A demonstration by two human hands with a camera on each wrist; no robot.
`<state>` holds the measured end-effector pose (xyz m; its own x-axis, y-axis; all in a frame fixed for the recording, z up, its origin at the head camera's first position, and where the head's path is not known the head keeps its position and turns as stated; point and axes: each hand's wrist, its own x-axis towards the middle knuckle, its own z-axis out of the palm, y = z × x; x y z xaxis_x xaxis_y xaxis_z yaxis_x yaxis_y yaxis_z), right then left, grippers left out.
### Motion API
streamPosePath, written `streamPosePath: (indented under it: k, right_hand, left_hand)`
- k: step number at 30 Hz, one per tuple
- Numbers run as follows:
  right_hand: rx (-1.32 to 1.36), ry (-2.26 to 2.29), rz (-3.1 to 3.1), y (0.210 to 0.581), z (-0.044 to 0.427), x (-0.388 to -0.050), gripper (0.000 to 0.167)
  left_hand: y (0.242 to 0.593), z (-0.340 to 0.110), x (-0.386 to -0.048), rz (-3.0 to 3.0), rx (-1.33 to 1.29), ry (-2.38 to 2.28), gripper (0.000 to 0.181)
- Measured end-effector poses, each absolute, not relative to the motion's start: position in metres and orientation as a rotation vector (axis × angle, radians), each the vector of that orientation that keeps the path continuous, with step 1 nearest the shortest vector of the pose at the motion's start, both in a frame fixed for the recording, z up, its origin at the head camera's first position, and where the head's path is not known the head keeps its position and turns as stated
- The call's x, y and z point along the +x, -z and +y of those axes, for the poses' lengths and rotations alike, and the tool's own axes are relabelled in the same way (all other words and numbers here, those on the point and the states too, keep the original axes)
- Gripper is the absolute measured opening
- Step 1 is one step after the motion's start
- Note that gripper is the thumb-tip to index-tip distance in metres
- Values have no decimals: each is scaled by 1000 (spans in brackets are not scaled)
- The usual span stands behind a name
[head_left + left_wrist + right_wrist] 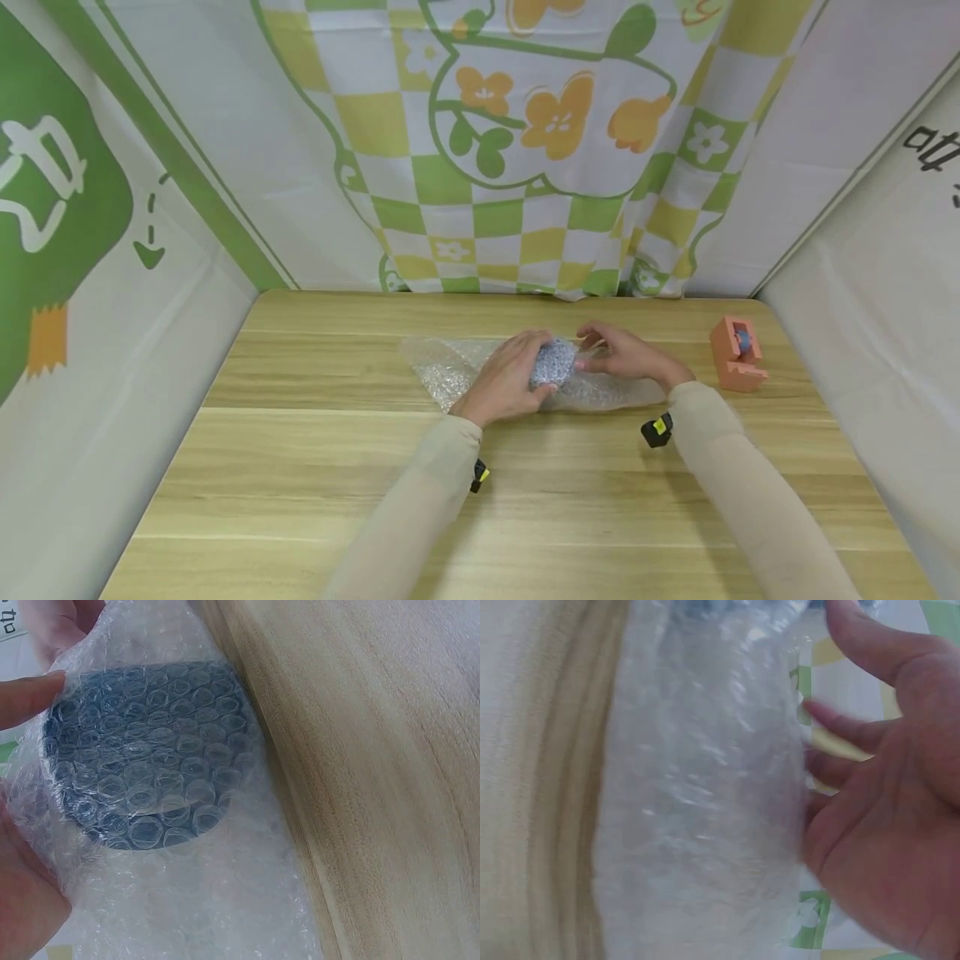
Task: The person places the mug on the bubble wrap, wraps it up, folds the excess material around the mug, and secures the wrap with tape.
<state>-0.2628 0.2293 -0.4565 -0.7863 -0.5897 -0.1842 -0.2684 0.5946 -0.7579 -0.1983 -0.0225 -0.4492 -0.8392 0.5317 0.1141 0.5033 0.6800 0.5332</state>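
A rounded blue object lies under bubble wrap near the back middle of the table. Close up in the left wrist view, bubbles cover its dark blue surface, and its kind cannot be made out. My left hand holds the wrapped object from its left, thumb on the near side and fingers over the far side. Loose bubble wrap spreads out to the left and right of it. On the right side, my right hand has thumb and fingers apart, the thumb tip close to the wrapped object and the fingers beside the wrap's far edge.
An orange tape dispenser with a blue roll stands at the back right of the wooden table. Behind the table hangs a checked, flowered cloth; pale fabric walls close in both sides.
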Motion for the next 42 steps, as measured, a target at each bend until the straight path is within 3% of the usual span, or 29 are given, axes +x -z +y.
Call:
streamPosePath:
  k: [3, 6, 19, 29, 42]
  right_hand:
    - [-553, 953, 2358, 452, 230, -265, 70]
    - [-485, 852, 2335, 449, 231, -268, 73]
    - [-522, 875, 2332, 449, 229, -273, 45]
    - [-559, 840, 2415, 432, 218, -269, 46]
    - [-571, 798, 2287, 406, 204, -267, 60]
  left_hand:
    - [449, -22, -198, 2834, 869, -870, 77]
    - [450, -22, -197, 2837, 870, -871, 77]
    - [451, -22, -197, 2846, 875, -869, 76]
    - [450, -20, -196, 2863, 883, -831, 75]
    - [447, -20, -198, 2882, 887, -812, 76]
